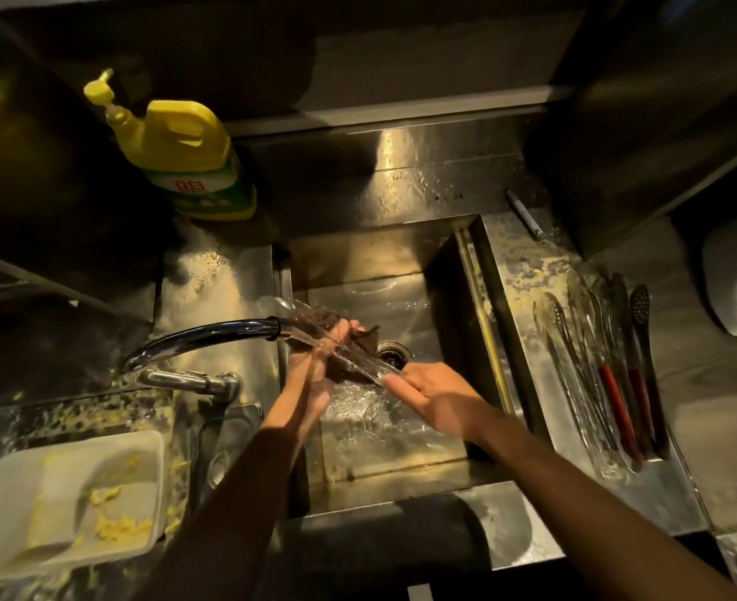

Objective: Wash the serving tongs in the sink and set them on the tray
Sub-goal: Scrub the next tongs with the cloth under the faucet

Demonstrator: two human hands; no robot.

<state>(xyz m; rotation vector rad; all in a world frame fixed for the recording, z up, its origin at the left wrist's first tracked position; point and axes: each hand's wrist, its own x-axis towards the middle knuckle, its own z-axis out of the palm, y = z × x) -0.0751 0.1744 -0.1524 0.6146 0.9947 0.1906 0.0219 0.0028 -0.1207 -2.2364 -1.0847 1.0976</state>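
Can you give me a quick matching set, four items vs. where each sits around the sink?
Items:
1. soap bottle
2. pen
3. plastic container
4. washed tongs

Places:
A. tray right of the sink
B. counter behind the sink, right
C. counter behind the sink, left
D. counter near left, below the faucet

Pairs: 1-C, 2-B, 3-D, 4-A
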